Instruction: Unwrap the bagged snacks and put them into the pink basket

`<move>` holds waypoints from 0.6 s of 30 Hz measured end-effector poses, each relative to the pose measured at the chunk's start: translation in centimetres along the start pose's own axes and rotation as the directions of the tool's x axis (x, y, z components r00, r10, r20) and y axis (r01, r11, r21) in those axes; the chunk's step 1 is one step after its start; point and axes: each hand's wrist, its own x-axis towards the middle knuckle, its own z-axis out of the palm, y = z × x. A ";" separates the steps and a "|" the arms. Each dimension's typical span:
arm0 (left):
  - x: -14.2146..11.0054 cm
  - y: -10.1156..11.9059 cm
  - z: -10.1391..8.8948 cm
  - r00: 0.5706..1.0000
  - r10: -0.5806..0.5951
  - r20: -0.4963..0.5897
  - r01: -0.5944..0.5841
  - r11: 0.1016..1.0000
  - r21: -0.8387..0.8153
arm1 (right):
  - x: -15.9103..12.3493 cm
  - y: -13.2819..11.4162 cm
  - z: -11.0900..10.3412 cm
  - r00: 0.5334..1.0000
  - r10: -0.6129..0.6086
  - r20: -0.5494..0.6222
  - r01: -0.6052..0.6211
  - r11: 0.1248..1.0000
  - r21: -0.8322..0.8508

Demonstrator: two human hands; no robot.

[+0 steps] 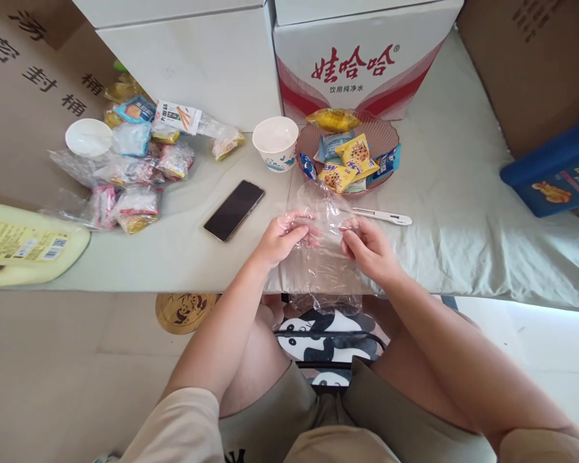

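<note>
A clear plastic bag (330,263) hangs between my two hands over the front edge of the covered table. My left hand (286,238) has its fingers inside or behind the film, with the thumb closed over it. At the bag's other side, my right hand (369,247) pinches the film between thumb and fingers. Just behind my hands stands a ribbed pinkish bowl (390,135) holding several wrapped snacks, among them yellow cookie packets (354,154). A white utility knife (385,217) lies by my right hand. Left of the bowl is a white paper cup (276,145).
A black phone (234,210) lies left of my hands. Farther left are bagged snack bundles (130,170) and a pale yellow jug (33,244). White cartons (366,58) line the back, and a blue container (554,170) lies at the right.
</note>
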 end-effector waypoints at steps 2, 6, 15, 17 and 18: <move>-0.6 0.1 -0.2 0.998 0.030 0.049 -0.028 0.999 -0.038 | -0.3 0.1 0.0 0.998 -0.059 0.009 0.059 0.998 0.016; -0.8 0.1 -0.3 0.980 -0.125 0.154 0.124 0.992 0.018 | 0.4 0.9 0.1 0.995 -0.023 0.098 0.034 0.994 -0.108; 0.0 0.1 -0.3 0.993 -0.056 0.102 0.053 0.998 0.036 | 0.4 0.7 0.4 0.980 0.052 0.192 -0.056 0.998 0.018; 0.1 -0.1 -0.5 0.992 -0.072 0.108 0.069 0.997 0.028 | 0.4 0.6 0.4 0.980 0.062 0.188 -0.063 0.998 0.000; 0.2 -0.2 -0.6 0.990 -0.095 0.105 0.091 0.995 0.048 | 0.5 0.6 0.4 0.986 0.058 0.157 -0.059 0.998 -0.001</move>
